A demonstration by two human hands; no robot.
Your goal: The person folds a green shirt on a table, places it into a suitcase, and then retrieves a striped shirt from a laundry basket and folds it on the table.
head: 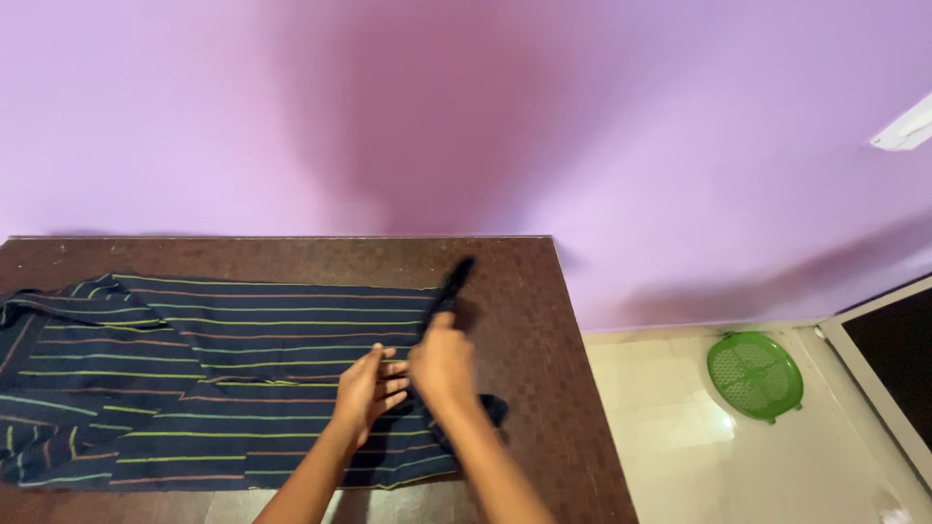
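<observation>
A dark navy garment with thin coloured stripes [223, 378] lies spread flat on a dark brown table [529, 320]. My right hand [442, 364] grips the garment's right edge and lifts a dark strip of the cloth [453, 283] up off the table. My left hand [369, 388] lies beside it with fingers spread, pressing the cloth down. The two hands almost touch.
The table stands against a lilac wall [466, 116]. To the right lies pale tiled floor with a round green perforated lid [754, 375]. A dark doorway or panel [898, 359] shows at the far right.
</observation>
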